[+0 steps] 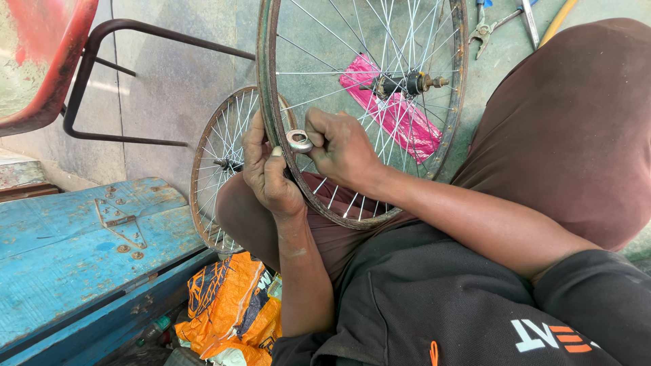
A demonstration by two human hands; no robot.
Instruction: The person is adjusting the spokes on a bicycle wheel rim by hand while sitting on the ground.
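A rusty spoked bicycle wheel [456, 102] rests upright on my lap, its hub and axle [407, 84] near the top centre. My left hand [270, 177] grips the rim at its lower left, thumb up along the metal. My right hand [344, 148] reaches through the spokes and pinches a small round metal spoke wrench [298, 141] against the rim.
A second, smaller spoked wheel [218, 163] leans behind the left hand. A blue wooden box with a hasp [81, 244] lies at the left, an orange bag [234, 308] below it. A red chair with a dark frame [51, 74], pink plastic [400, 118] and pliers [485, 28] lie on the concrete floor.
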